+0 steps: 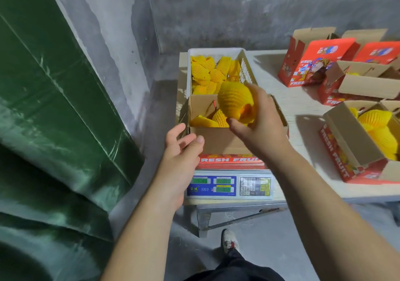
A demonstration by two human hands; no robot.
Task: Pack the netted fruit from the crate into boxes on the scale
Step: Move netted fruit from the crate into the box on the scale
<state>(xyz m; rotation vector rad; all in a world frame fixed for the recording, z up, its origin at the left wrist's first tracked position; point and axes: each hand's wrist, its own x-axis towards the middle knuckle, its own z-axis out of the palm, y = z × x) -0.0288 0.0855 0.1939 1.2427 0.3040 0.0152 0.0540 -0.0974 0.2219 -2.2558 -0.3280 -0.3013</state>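
Note:
A white plastic crate (216, 52) at the back of the table holds several fruits in yellow foam netting (203, 73). In front of it an open red-and-brown cardboard box (218, 140) stands on the electronic scale (229, 186), with netted fruits (205, 120) lying inside. My right hand (262, 120) grips one netted fruit (234, 99) above the box opening. My left hand (184, 148) hovers at the box's near left corner, fingers loosely curled, holding nothing.
Several open red fruit boxes (313, 64) stand on the table to the right, and one near box (355, 142) holds netted fruit. A green tarp (54, 118) covers the left side. A grey wall stands behind. My shoe (229, 239) is on the floor below the table.

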